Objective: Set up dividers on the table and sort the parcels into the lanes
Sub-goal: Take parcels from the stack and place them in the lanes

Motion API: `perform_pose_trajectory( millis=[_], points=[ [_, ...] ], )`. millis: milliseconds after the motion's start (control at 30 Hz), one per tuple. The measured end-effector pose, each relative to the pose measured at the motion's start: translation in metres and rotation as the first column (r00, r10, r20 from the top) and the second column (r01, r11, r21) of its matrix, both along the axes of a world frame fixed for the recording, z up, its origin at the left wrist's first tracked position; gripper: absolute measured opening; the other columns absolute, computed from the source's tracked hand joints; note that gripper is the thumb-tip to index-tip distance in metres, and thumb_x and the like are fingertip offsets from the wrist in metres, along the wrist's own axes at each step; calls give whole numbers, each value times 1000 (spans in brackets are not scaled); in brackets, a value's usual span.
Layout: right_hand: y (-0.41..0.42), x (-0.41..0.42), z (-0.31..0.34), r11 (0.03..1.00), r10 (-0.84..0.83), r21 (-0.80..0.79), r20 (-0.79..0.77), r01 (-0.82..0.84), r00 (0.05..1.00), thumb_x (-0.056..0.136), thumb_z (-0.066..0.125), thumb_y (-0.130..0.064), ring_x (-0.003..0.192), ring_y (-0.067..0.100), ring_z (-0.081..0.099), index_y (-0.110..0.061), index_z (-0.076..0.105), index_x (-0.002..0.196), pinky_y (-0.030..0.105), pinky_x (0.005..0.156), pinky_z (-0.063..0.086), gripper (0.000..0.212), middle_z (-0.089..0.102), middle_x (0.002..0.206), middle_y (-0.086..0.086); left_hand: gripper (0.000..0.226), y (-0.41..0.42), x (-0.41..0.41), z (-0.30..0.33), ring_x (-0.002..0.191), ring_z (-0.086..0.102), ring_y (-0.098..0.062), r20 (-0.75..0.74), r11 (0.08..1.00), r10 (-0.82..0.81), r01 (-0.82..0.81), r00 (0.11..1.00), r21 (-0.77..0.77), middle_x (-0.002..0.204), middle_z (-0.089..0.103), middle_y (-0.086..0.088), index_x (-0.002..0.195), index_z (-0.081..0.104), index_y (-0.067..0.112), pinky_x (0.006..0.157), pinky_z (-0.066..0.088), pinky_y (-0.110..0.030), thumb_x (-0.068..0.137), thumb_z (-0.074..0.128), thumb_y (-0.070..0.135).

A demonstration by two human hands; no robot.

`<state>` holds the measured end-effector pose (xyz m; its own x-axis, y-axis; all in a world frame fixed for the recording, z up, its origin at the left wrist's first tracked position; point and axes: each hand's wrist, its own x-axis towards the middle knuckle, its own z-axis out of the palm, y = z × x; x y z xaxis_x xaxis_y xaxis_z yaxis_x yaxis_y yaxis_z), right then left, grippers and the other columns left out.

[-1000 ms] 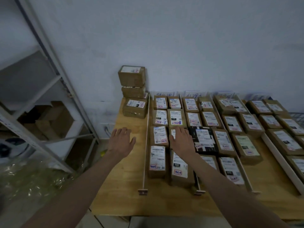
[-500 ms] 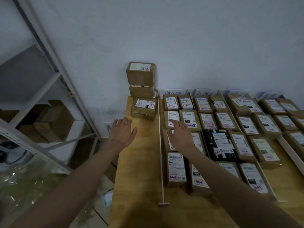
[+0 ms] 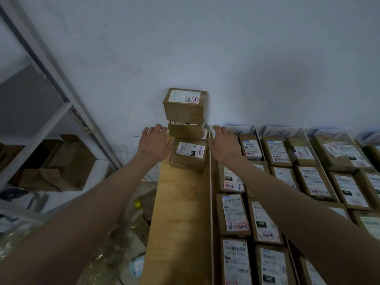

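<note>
A stack of three brown parcels stands at the far left corner of the wooden table (image 3: 178, 212): the top parcel (image 3: 185, 105), the middle parcel (image 3: 186, 130) and the bottom parcel (image 3: 188, 155). My left hand (image 3: 155, 144) reaches to the stack's left side with straight fingers, its thumb near the bottom parcel. My right hand (image 3: 223, 144) is spread open at the stack's right side, above a thin wooden divider (image 3: 210, 198). Neither hand grips anything. Right of the divider, labelled parcels (image 3: 234, 214) lie in rows within lanes.
A grey metal shelf rack (image 3: 51, 112) with cardboard boxes (image 3: 67, 161) stands to the left of the table. Clutter and plastic lie on the floor (image 3: 123, 233) beside the table's left edge. Paper lane labels (image 3: 275, 131) lean against the white wall.
Both hands have moved forward from the near parcels to either side of the stack at the back left corner. The view has shifted left and closer.
</note>
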<state>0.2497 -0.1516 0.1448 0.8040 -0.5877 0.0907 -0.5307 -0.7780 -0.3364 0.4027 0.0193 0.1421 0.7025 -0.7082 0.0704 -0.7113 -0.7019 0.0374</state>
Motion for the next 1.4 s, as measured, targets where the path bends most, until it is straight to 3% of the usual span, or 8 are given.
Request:
perform_pose_trajectory(
  millis=[300, 500, 667, 833, 1000, 1100, 1200, 1400],
  points=[
    [-86, 125, -6, 999, 22, 42, 49, -24, 999, 103, 39, -33, 123, 29, 49, -8, 42, 138, 44, 101, 43, 43, 50, 136, 13, 56, -95, 111, 3, 125, 51, -33, 29, 993, 112, -111, 993, -35, 137, 51, -14, 136, 50, 6, 109, 36, -46, 102, 36, 48],
    [-113, 181, -14, 976, -84, 208, 120, 58, 989, 105, 35, -34, 116, 31, 52, -4, 41, 134, 47, 96, 48, 42, 51, 129, 15, 59, -132, 154, -2, 125, 48, -36, -148, 959, 239, -257, 960, -122, 138, 47, -17, 140, 42, 3, 101, 41, -48, 102, 35, 48],
    [-126, 203, -27, 829, -257, 543, 156, 135, 954, 105, 40, -30, 124, 34, 52, -4, 28, 147, 47, 101, 46, 51, 49, 139, 17, 65, -153, 163, -14, 124, 51, -36, -471, 867, 312, -450, 825, -213, 138, 50, -19, 140, 40, 2, 96, 44, -44, 101, 36, 54],
    [-131, 195, -26, 732, -306, 676, 209, 89, 929, 102, 50, -27, 128, 31, 52, -9, 29, 150, 46, 105, 47, 56, 46, 144, 15, 60, -154, 152, -22, 121, 52, -33, -713, 747, 209, -580, 669, -325, 139, 50, -15, 138, 39, 7, 91, 45, -40, 100, 41, 53],
    [-114, 153, -1, 571, -358, 820, 275, -24, 892, 87, 74, -22, 117, 31, 59, -22, 30, 147, 47, 81, 61, 75, 40, 141, 8, 56, -137, 141, -4, 114, 55, -22, -754, 629, 10, -590, 657, -506, 127, 56, -3, 129, 46, 14, 87, 48, -35, 92, 60, 53],
    [-96, 115, 13, 485, -315, 874, 183, -8, 931, 80, 82, -34, 97, 27, 71, -17, 40, 125, 40, 70, 64, 63, 58, 127, 12, 50, -120, 138, 17, 112, 58, -21, -794, 667, -113, -547, 598, -507, 124, 60, -2, 124, 51, 15, 93, 53, -38, 88, 69, 46],
    [-71, 73, 24, 548, -132, 836, 61, 21, 989, 80, 73, -57, 90, 16, 72, -20, 46, 122, 29, 64, 61, 62, 66, 112, -2, 44, -99, 126, 32, 106, 63, -18, -825, 766, -192, -444, 532, -464, 116, 67, -2, 120, 57, 13, 87, 54, -32, 87, 73, 38],
    [-3, 13, 17, 476, -87, 880, 53, -5, 995, 95, 60, -43, 107, 15, 64, -29, 63, 110, 39, 97, 53, 20, 69, 113, -7, 40, -63, 74, 32, 109, 64, -21, -845, 829, -204, -372, 494, -418, 116, 68, -6, 123, 56, 13, 95, 55, -38, 91, 69, 33]
  ],
)
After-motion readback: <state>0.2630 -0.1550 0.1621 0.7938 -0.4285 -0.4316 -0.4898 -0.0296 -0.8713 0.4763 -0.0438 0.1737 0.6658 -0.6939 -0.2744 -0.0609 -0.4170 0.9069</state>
